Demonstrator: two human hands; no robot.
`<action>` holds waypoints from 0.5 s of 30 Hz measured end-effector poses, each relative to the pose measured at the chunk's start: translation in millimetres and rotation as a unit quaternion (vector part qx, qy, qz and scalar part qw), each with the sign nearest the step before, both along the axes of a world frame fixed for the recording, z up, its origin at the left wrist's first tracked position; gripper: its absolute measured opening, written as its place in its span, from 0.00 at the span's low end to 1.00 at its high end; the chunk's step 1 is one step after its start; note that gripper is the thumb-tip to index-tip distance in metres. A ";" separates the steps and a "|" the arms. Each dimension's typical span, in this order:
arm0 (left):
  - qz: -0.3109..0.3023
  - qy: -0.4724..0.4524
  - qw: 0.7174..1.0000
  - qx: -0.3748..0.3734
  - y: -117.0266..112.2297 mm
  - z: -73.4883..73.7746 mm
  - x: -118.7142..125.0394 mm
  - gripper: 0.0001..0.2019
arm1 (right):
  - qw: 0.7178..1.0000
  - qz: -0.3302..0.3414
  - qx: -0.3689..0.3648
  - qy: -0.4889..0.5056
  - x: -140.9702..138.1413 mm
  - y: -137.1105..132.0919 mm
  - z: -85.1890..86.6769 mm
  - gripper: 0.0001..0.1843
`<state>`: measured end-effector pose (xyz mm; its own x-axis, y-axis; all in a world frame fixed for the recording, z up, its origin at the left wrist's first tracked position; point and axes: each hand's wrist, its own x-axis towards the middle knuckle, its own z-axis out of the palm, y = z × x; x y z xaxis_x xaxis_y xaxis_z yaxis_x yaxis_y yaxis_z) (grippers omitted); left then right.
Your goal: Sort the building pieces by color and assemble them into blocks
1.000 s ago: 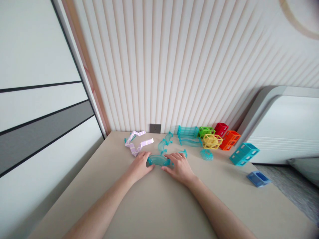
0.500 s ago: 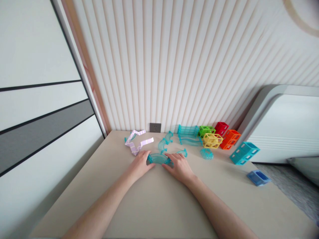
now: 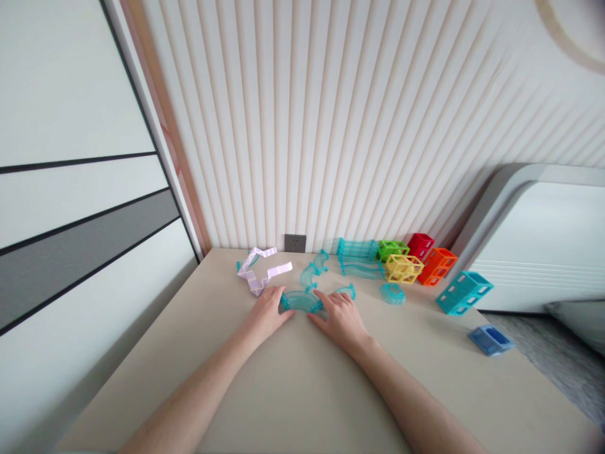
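A translucent teal curved track piece (image 3: 301, 300) lies low over the tabletop, between my two hands. My left hand (image 3: 267, 316) grips its left end, thumb in front and fingers behind. On its right end, my right hand (image 3: 343, 317) is closed the same way, with the fingers partly covering that end. Just behind are more teal curved pieces (image 3: 309, 276), and another teal curve (image 3: 348, 291) pokes out beyond my right hand. A pale purple zigzag strip (image 3: 280, 270) lies behind my left hand, with a bit of teal beside it.
Teal straight tracks (image 3: 359, 250) lean near the wall. To their right stand green (image 3: 392, 250), yellow (image 3: 403, 269), red (image 3: 420, 244), orange (image 3: 438, 265) and teal (image 3: 464, 293) open-frame blocks. A round teal piece (image 3: 392, 294) lies before them. A blue block (image 3: 491, 340) sits near the table's right edge.
My hands stay on the curved track piece; the right thumb and fingers have shifted very slightly. The other pieces keep their places, and the view has moved a touch.
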<state>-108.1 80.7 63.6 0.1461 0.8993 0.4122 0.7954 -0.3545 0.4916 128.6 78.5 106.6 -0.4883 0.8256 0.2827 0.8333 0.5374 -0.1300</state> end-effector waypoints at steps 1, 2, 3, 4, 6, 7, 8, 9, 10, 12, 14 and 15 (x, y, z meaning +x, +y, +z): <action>-0.002 -0.002 1.000 0.005 -0.5 0.4 -0.1 0.26 | 1.000 -0.003 0.000 0.000 0.0 0.3 -0.3 0.30; -0.004 -0.004 1.000 0.011 -1.1 1.0 -0.1 0.25 | 1.000 -0.005 0.000 0.001 0.0 0.6 -0.6 0.30; -0.006 -0.007 1.000 0.017 -1.7 1.7 -0.2 0.25 | 1.000 -0.008 0.000 0.001 0.0 0.9 -1.1 0.30; -0.009 -0.009 1.000 0.023 -2.2 2.4 -0.2 0.24 | 1.000 -0.010 0.000 0.002 -0.1 1.1 -1.6 0.30; -0.011 -0.011 0.999 0.031 -2.7 3.2 -0.2 0.23 | 1.000 -0.011 0.000 0.002 0.0 1.2 -2.3 0.30; -0.010 -0.010 0.999 0.032 -2.6 3.3 -0.2 0.22 | 1.000 -0.011 0.000 0.004 0.3 1.1 -2.1 0.30; -0.008 -0.010 0.999 0.032 -2.4 3.1 -0.3 0.22 | 1.000 -0.010 0.001 0.007 0.8 0.8 -1.4 0.31; -0.006 -0.008 0.999 0.030 -2.0 2.8 -0.3 0.22 | 1.000 -0.006 0.004 0.013 1.6 0.5 -0.1 0.31; -0.004 -0.008 1.000 0.028 -1.6 2.4 -0.3 0.22 | 1.000 -0.001 0.008 0.022 2.7 0.0 2.0 0.31; 0.001 -0.007 1.000 0.022 -0.7 1.7 -0.4 0.22 | 0.998 0.009 0.027 0.053 5.8 -0.7 7.8 0.30; 0.004 -0.008 1.000 0.014 -0.1 1.2 -0.6 0.22 | 0.995 -0.002 0.046 0.083 9.6 -0.7 14.2 0.23; 0.005 -0.008 1.000 0.010 0.1 1.0 -0.7 0.22 | 0.995 -0.023 0.052 0.088 11.5 -0.1 16.7 0.19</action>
